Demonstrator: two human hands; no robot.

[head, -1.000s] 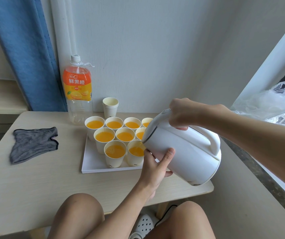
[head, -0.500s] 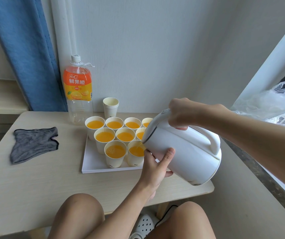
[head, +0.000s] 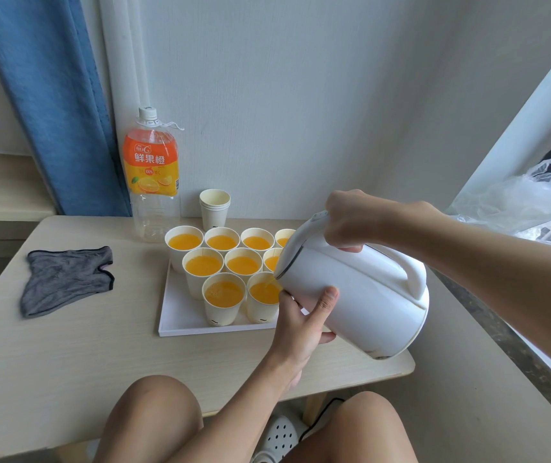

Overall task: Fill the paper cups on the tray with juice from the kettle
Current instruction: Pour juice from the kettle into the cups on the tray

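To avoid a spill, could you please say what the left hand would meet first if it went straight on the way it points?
The kettle: the left hand holds its body. The front-right cup seems just left of that line; depth is unclear.

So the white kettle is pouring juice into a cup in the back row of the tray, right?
Not the back row. The head view shows the white kettle pouring juice into the right-hand front-row cup on the tray.
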